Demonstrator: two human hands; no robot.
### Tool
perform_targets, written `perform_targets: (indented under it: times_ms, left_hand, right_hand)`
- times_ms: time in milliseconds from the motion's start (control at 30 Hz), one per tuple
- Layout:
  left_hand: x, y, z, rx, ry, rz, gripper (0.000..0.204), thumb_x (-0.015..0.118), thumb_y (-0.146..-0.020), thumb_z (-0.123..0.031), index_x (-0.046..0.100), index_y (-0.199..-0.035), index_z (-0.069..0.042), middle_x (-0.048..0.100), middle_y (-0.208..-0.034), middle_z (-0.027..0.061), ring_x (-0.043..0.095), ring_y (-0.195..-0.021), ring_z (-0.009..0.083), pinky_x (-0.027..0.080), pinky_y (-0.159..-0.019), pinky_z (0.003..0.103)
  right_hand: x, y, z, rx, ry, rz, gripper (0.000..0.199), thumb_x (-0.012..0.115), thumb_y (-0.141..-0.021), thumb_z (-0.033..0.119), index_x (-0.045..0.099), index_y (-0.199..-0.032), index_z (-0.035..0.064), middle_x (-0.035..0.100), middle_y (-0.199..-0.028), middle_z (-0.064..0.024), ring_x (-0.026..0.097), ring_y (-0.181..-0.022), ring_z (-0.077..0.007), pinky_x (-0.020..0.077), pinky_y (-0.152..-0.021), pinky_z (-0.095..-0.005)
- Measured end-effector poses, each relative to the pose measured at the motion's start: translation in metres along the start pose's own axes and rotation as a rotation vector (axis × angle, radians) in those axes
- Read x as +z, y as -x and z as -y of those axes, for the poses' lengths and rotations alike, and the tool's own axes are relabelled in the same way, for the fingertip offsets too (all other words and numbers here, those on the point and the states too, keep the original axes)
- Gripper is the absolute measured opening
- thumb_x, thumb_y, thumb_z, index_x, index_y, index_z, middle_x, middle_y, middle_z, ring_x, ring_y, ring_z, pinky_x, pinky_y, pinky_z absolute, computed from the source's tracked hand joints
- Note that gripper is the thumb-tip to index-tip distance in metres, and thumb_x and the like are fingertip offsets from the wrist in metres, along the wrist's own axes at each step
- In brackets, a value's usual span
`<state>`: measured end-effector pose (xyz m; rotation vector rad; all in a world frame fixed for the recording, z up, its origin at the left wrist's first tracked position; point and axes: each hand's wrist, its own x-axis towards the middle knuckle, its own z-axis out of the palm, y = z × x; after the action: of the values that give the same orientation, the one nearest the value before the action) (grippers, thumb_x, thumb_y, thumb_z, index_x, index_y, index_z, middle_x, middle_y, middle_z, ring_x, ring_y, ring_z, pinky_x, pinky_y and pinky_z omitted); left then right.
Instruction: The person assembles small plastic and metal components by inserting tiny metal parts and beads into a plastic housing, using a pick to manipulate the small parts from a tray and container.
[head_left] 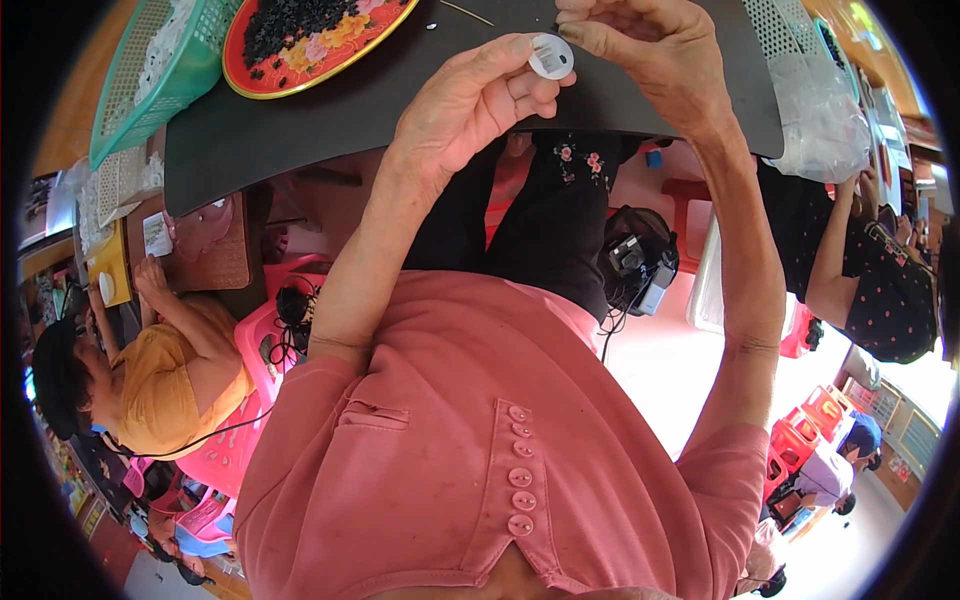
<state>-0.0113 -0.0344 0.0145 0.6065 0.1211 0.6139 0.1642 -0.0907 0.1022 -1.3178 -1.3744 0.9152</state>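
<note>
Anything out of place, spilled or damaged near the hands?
Slightly: a thin tan stick looks stray, loose on the dark table outside the red tray of black pieces. No clear damage shows on the white disc in the left hand.

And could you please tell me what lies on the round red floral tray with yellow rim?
Many small black pieces lie on the tray; its surface beneath them is hidden, and its far edge is out of frame.

The left hand (490, 95) is held in a pinch, thumb (512, 48) uppermost, lower fingers (540, 106) curled. The right hand (665, 55) is near it, wrist (712, 125) bent inward.
</note>
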Motion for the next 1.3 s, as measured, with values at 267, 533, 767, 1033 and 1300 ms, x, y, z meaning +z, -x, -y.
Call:
perform_targets:
  times_ms: [267,533,767,1033,1300]
  left_hand:
    - [0.0,-0.001,-0.001,-0.012,0.017,-0.013,0.031,0.05,-0.099,-0.021,0.058,-0.108,0.008,0.065,-0.098,0.0212,0.063,-0.077,0.0193,0.053,-0.072,0.031]
    - [0.003,-0.001,0.0,-0.019,-0.043,-0.07,0.031,0.05,-0.1,-0.022,0.059,-0.105,0.007,0.066,-0.097,0.0185,0.062,-0.075,0.0181,0.053,-0.071,0.031]
    - [0.001,-0.002,-0.001,-0.049,-0.052,-0.027,0.033,0.049,-0.1,-0.022,0.059,-0.106,0.009,0.065,-0.094,0.0173,0.062,-0.075,0.0183,0.053,-0.07,0.031]
    - [0.004,0.0,-0.001,-0.053,-0.079,-0.047,0.032,0.052,-0.099,-0.021,0.059,-0.105,0.009,0.064,-0.092,0.0149,0.062,-0.074,0.0182,0.053,-0.07,0.031]
    - [0.007,0.0,-0.001,-0.064,-0.113,-0.068,0.033,0.051,-0.099,-0.023,0.059,-0.104,0.008,0.063,-0.09,0.0141,0.061,-0.073,0.0182,0.052,-0.071,0.033]
  right_hand:
    - [0.006,0.007,0.014,0.118,0.14,0.025,0.01,0.069,-0.083,0.0,0.067,-0.09,0.0055,0.066,-0.085,-0.0027,0.062,-0.079,-0.0115,0.0504,-0.076,-0.0227]
    - [0.009,0.005,0.02,0.159,0.308,0.02,0.009,0.07,-0.082,0.002,0.067,-0.088,0.007,0.066,-0.084,-0.003,0.062,-0.08,-0.013,0.0501,-0.078,-0.0251]
    - [0.008,0.004,0.025,0.172,0.262,0.057,0.006,0.07,-0.082,0.003,0.067,-0.085,0.0073,0.067,-0.082,-0.0036,0.061,-0.078,-0.0129,0.05,-0.076,-0.0247]
    - [0.006,0.003,0.037,0.158,0.416,0.133,0.006,0.07,-0.081,0.002,0.068,-0.083,0.0078,0.068,-0.08,-0.0046,0.061,-0.074,-0.0139,0.0501,-0.073,-0.0246]
    - [0.008,0.004,0.03,0.13,0.383,0.093,0.009,0.068,-0.08,-0.003,0.067,-0.081,0.0063,0.066,-0.077,-0.004,0.06,-0.072,-0.0125,0.0498,-0.073,-0.0239]
